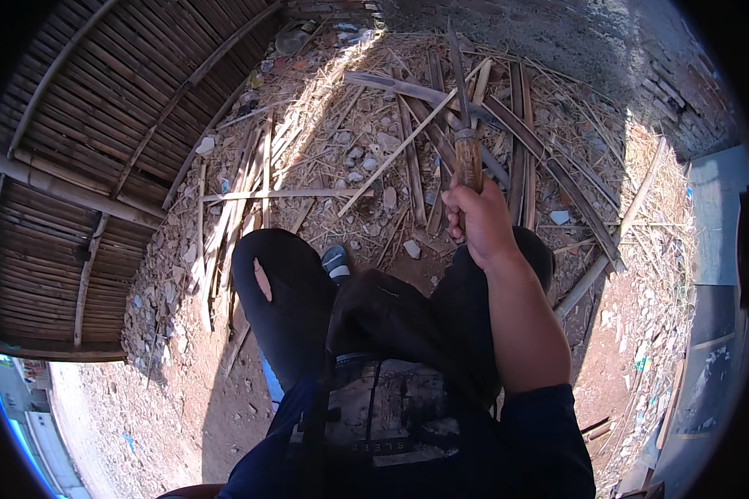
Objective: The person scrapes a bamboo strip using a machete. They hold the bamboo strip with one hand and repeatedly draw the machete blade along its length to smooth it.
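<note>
My right hand (483, 218) is closed round the wooden handle of a long knife (468, 154). Its narrow dark blade points up and away from me, over the split bamboo strips. Several brown strips (520, 158) lie crosswise on the ground just beyond and beside this hand. One pale, thin bamboo stick (395, 158) slants across them to the left of the knife. My left hand is out of the picture; only a sliver of skin shows at the lower edge. Both my knees are bent, in dark trousers torn at the left knee.
A slatted bamboo wall (83, 166) rises on the left, and a rough masonry wall (549, 41) stands at the back. More pale strips (241, 208) are piled at left. Stones and straw cover the ground. Grey sheet panels (716, 224) line the right side.
</note>
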Demonstrator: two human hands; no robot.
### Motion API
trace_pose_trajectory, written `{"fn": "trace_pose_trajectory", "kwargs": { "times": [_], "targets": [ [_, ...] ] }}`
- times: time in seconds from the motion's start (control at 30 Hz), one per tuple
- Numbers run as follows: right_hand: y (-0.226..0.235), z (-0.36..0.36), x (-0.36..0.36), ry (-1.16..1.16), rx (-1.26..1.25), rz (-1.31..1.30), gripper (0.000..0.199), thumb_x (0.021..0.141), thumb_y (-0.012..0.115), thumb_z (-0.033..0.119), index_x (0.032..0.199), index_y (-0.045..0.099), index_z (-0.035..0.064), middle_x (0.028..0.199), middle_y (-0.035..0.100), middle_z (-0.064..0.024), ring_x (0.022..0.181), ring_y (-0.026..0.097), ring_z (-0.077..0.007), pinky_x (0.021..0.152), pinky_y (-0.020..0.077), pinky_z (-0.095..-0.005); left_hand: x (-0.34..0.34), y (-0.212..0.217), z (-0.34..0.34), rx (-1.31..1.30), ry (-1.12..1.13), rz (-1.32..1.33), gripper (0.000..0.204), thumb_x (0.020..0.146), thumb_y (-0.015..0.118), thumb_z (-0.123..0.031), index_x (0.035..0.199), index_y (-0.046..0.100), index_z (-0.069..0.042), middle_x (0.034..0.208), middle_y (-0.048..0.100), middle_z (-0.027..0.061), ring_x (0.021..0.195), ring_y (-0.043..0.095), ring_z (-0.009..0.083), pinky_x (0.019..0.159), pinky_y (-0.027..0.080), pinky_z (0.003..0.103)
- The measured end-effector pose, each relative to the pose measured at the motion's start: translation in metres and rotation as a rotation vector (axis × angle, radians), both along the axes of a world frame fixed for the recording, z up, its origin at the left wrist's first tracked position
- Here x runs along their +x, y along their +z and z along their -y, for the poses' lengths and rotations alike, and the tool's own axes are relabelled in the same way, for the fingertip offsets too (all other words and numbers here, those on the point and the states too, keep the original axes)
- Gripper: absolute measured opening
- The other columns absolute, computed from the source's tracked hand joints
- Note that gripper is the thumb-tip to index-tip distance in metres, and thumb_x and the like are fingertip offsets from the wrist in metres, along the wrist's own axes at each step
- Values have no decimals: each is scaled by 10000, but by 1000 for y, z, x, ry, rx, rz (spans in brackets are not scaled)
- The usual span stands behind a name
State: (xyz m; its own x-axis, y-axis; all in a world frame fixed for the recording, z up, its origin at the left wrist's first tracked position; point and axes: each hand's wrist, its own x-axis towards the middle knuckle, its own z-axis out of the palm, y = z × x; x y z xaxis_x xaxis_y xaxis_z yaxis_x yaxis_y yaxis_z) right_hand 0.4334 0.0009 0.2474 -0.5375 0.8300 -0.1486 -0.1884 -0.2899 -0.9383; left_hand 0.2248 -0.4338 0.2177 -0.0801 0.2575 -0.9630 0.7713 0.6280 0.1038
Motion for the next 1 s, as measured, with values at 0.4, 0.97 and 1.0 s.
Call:
{"fn": "trace_pose_trajectory", "kwargs": {
  "times": [0.4, 0.97, 1.0],
  "targets": [
    [-29, -1, 18, 55, 287, 299, 363, 810, 712, 211, 1058, 597, -28, 822, 645, -59, 763, 611, -165, 711, 489, -349, -82, 111, -62, -196, 216, 189, 614, 798, 782, -501, 1150, 645, -17, 1004, 692, 97, 924, 674, 183, 786, 550, 315],
    [26, 132, 2, 300, 571, 737, 519, 718, 834, 232, 1094, 596, -34, 821, 659, -196, 740, 684, -331, 704, 518, -402, -21, 129, -123, 2176, -258, 133, 495, 731, 835, -496, 934, 605, -107, 817, 563, 26, 638, 590, 183, 517, 447, 311],
    [28, 129, 3, 263, 616, 743, 493, 726, 820, 207, 1090, 595, -38, 805, 654, -201, 717, 679, -338, 693, 518, -398, -24, 141, -117, 2293, -248, 116, 463, 772, 791, -519, 896, 577, -127, 806, 551, 17, 610, 576, 179, 512, 445, 315]
  ]
}}
